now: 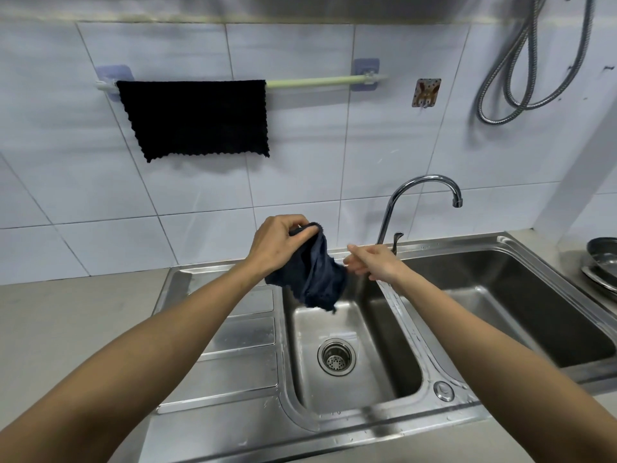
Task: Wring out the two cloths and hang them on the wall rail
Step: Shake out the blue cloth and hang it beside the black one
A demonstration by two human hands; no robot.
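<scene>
One black cloth [197,118] hangs spread flat over the left half of the pale green wall rail [320,82]. A second dark blue cloth [317,275] dangles crumpled above the small sink basin [374,359]. My left hand [280,243] pinches its top corner between thumb and fingers. My right hand [370,262] pinches the cloth's right edge at about the same height. The lower part of the cloth hangs loose between my hands.
A chrome tap [424,192] arches behind my right hand. A larger basin [500,295] lies to the right, a ribbed drainboard [233,345] to the left. Metal dishes [601,262] sit at the far right. A shower hose [534,61] and a wall hook [425,93] hang on the tiles.
</scene>
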